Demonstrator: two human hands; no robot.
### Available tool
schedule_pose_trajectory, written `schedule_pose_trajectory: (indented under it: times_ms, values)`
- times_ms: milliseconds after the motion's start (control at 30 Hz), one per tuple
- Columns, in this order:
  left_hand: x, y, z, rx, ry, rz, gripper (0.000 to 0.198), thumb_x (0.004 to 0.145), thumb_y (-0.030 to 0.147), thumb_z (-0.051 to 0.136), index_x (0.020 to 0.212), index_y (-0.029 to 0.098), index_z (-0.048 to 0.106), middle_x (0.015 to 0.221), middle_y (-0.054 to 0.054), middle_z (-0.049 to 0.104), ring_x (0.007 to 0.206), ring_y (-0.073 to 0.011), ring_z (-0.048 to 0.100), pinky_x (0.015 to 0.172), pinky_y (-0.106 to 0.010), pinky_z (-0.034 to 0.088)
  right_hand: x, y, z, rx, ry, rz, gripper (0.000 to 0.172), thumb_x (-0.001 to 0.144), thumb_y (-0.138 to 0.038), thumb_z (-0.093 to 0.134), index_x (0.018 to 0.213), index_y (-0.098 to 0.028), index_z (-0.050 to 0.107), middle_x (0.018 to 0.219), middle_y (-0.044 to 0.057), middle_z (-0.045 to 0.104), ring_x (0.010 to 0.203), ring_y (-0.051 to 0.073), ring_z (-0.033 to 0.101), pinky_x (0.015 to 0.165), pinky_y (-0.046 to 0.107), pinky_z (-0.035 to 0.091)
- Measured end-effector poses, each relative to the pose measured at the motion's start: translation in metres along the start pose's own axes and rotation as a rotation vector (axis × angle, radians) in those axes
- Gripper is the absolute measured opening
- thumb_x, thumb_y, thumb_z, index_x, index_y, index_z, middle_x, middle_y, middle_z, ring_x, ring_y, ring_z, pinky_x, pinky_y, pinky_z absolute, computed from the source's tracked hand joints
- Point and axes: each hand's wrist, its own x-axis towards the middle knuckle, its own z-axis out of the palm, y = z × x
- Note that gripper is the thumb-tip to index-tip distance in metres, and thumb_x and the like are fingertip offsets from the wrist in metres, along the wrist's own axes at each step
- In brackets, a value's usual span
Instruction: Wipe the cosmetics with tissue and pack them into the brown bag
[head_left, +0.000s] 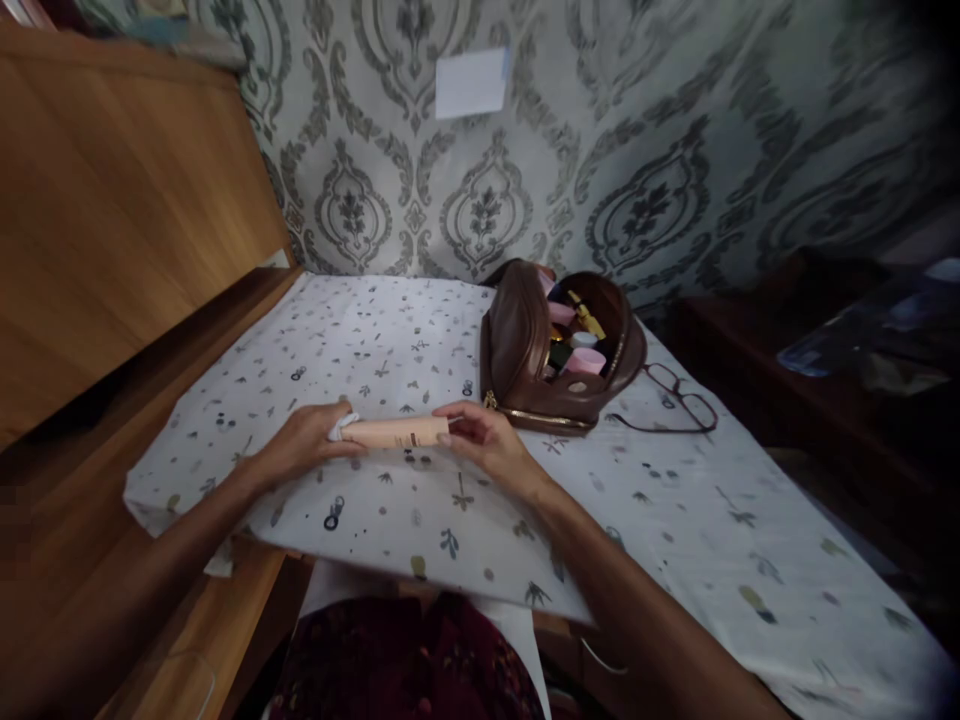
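Spanning the gap between the two hands, a peach-coloured tube [397, 433] lay level over the cloth-covered surface [375, 350], near its front edge; whether it touched the cloth could not be told. The left hand [304, 440] was closed around the tube's left end, where something white and crumpled-looking [343, 426] showed between thumb and fingers. The right hand [487, 445] was partly curled, its fingertips and thumb set against the other end. Small dark print faced up near that end.

Just beyond the right hand stood a brown bag [517, 330], unzipped, with a pink container [586, 362] and a yellow item [589, 318] among its contents. Eyeglasses [679, 400] rested beside the bag on its right. A blank white card [471, 84] hung on the patterned wall [480, 210] behind.
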Motion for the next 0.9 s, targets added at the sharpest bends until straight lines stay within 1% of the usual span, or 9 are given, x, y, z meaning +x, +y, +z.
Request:
schedule_pose_trajectory:
  times_ms: [67,167,267,333,467,533,600,733,900]
  values:
    - [0.001,0.000,0.002,-0.106,-0.004,-0.018,0.044,0.073,0.061,0.070,0.072,0.023,0.048,0.064,0.005,0.055,0.062,-0.0162,0.053,0.058,-0.024,0.033,0.000,0.001,0.001,-0.033,0.021,-0.019,0.040,0.070,-0.034,0.083,0.105,-0.022,0.068,0.088,0.000,0.067,0.076,0.014,0.062,0.071,0.027,0.049]
    - [0.008,0.007,0.006,-0.236,-0.011,-0.034,0.046,0.068,0.057,0.074,0.066,0.022,0.045,0.062,0.005,0.050,0.061,-0.0147,0.049,0.055,-0.023,0.030,0.000,0.002,0.001,-0.097,0.083,-0.034,0.039,0.065,-0.032,0.086,0.097,-0.021,0.067,0.081,-0.003,0.062,0.072,0.013,0.058,0.066,0.025,0.046]
    - [0.015,0.013,0.009,-0.365,0.036,-0.061,0.045,0.069,0.053,0.074,0.063,0.022,0.042,0.057,0.006,0.041,0.056,-0.0125,0.041,0.052,-0.023,0.027,0.000,0.000,-0.001,-0.031,0.093,-0.014,0.045,0.058,-0.033,0.091,0.090,-0.021,0.062,0.076,-0.004,0.061,0.070,0.013,0.058,0.064,0.025,0.046]
    - [0.020,0.015,0.009,-0.482,0.134,-0.097,0.044,0.072,0.053,0.071,0.061,0.022,0.041,0.056,0.006,0.038,0.054,-0.0117,0.037,0.051,-0.023,0.026,-0.001,-0.003,0.000,0.025,0.097,-0.003,0.047,0.056,-0.036,0.093,0.088,-0.021,0.061,0.077,-0.003,0.063,0.071,0.014,0.060,0.065,0.026,0.048]
    - [0.040,0.020,0.011,-0.760,0.528,-0.210,0.046,0.075,0.058,0.066,0.059,0.022,0.042,0.055,0.005,0.037,0.054,-0.0116,0.037,0.050,-0.023,0.031,0.000,-0.006,0.002,0.073,0.182,-0.013,0.046,0.060,-0.045,0.091,0.085,-0.022,0.060,0.078,-0.001,0.066,0.070,0.015,0.062,0.067,0.029,0.052]
    - [0.050,0.025,0.016,-0.868,0.671,-0.249,0.047,0.077,0.061,0.064,0.062,0.022,0.045,0.056,0.005,0.040,0.055,-0.0116,0.039,0.052,-0.022,0.035,0.000,-0.004,0.004,0.104,0.246,-0.041,0.046,0.061,-0.047,0.090,0.084,-0.022,0.060,0.079,-0.001,0.067,0.069,0.015,0.063,0.068,0.029,0.054]
    - [0.060,0.030,0.022,-0.948,0.741,-0.274,0.047,0.078,0.065,0.063,0.069,0.021,0.050,0.062,0.003,0.046,0.059,-0.0124,0.044,0.053,-0.021,0.038,0.001,-0.002,0.005,0.137,0.301,-0.070,0.046,0.061,-0.046,0.090,0.086,-0.023,0.060,0.082,-0.001,0.067,0.071,0.015,0.064,0.069,0.030,0.055]
    - [0.077,0.037,0.035,-1.093,0.766,-0.369,0.050,0.080,0.072,0.057,0.083,0.022,0.053,0.077,-0.001,0.055,0.071,-0.0159,0.055,0.051,-0.020,0.040,0.002,0.003,0.008,0.185,0.367,-0.098,0.046,0.062,-0.047,0.089,0.087,-0.025,0.058,0.084,-0.001,0.067,0.073,0.016,0.065,0.073,0.033,0.057]
    - [0.093,0.041,0.041,-1.236,0.833,-0.626,0.047,0.088,0.070,0.047,0.098,0.025,0.055,0.103,-0.005,0.062,0.094,-0.0187,0.062,0.061,-0.023,0.051,0.003,0.003,0.011,0.194,0.358,-0.039,0.050,0.060,-0.049,0.090,0.085,-0.024,0.054,0.083,0.000,0.069,0.073,0.017,0.068,0.071,0.032,0.057]
